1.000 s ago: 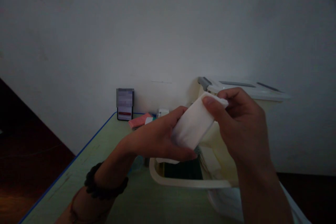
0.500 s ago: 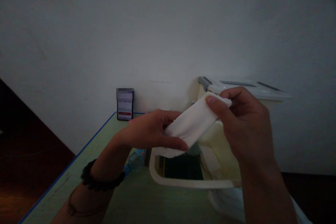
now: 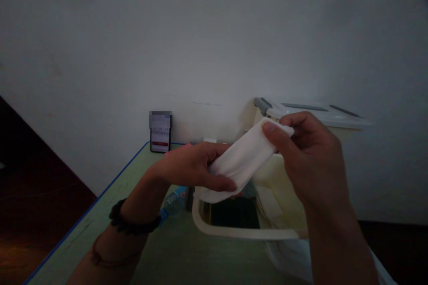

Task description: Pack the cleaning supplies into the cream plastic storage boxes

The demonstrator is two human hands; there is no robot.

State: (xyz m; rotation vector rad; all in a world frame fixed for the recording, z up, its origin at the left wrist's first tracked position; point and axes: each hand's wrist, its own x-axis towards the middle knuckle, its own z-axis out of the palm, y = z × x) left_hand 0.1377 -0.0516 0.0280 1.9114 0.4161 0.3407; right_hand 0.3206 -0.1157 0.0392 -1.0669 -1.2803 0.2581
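A folded white cloth (image 3: 239, 162) is stretched between both hands above an open cream plastic bin (image 3: 240, 231). My left hand (image 3: 189, 164) pinches its lower left end, thumb beneath. My right hand (image 3: 309, 156) grips the upper right end between thumb and fingers. A dark beaded bracelet (image 3: 133, 225) circles my left wrist. Dark and pale fabrics lie inside the bin.
The bin stands on a pale green table (image 3: 110, 227) with a blue edge, against a white wall. A phone (image 3: 160, 131) leans on the wall. A plastic bottle (image 3: 172, 202) lies left of the bin. The bin's raised lid (image 3: 310, 113) sits behind my right hand.
My left hand has slid leftwards along the cloth, drawing it out longer and flatter. My right hand has stayed near the bin lid.
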